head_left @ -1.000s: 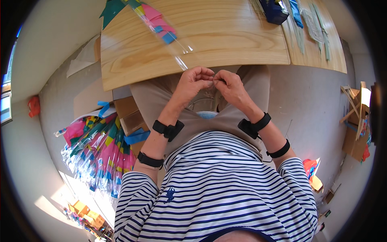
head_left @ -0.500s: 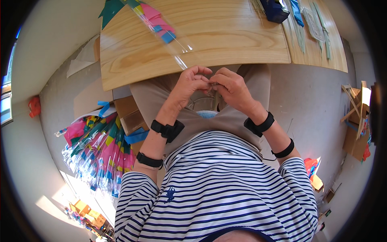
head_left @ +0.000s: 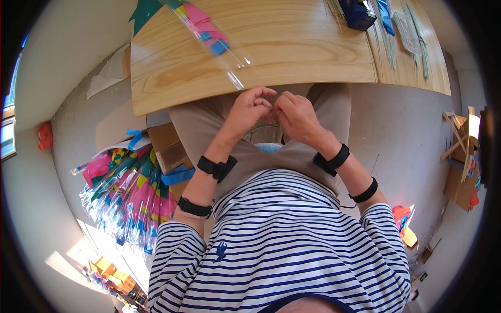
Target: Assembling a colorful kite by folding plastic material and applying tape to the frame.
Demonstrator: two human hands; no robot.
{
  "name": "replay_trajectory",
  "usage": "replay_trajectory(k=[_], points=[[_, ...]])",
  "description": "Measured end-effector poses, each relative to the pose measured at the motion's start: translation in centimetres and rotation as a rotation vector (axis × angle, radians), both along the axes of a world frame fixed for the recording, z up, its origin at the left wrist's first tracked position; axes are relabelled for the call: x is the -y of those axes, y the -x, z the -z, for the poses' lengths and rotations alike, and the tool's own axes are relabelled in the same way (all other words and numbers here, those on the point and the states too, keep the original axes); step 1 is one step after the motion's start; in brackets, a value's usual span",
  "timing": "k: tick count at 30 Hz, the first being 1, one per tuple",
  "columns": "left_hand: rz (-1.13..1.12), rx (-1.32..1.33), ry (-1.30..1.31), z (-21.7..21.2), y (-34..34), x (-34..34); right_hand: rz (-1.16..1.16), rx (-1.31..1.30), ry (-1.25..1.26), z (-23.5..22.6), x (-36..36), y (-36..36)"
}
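Note:
My left hand [head_left: 250, 107] and my right hand [head_left: 297, 115] meet over my lap, just below the near edge of the wooden table [head_left: 292, 52]. Both sets of fingertips are pinched together on something small and thin between them; it is too small to make out. Each forearm wears two black bands. A long clear plastic sleeve [head_left: 209, 36] with pink, blue and green pieces inside lies slanted on the table, its near end a little above my left hand.
A heap of colourful items in clear bags [head_left: 130, 193] lies on the floor to my left, beside a cardboard box [head_left: 167, 146]. A dark blue box [head_left: 357, 13] and thin green sticks [head_left: 389, 41] are at the table's far right. Cardboard pieces [head_left: 462, 172] stand on the right.
The hands stay joined at the table edge; the fingers have shifted only slightly. The clear sleeve has not moved.

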State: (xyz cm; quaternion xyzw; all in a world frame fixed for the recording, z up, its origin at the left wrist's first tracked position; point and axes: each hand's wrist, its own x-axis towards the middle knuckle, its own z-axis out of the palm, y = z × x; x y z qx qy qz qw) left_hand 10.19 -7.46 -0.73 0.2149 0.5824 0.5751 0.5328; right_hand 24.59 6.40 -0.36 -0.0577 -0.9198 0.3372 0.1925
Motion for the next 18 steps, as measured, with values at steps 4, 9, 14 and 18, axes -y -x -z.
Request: replay_trajectory(k=[4, 9, 14, 18], points=[[-0.056, -0.432, 0.073, 1.3, -0.1, 0.5, 0.169, 0.208, 0.007, 3.4, -0.9, 0.0], [-0.103, -0.873, 0.161, 0.0, -0.5, 0.9, 0.325, 0.421, 0.155, 5.3, -2.2, 0.6], [-0.172, -0.796, 0.178, -0.7, 0.1, 1.3, 0.384, 0.444, 0.103, 5.0, -2.4, 0.8], [-0.247, -0.778, 0.182, -0.9, 1.1, 2.0, 0.391, 0.650, 0.066, 2.6, -2.4, 1.4]])
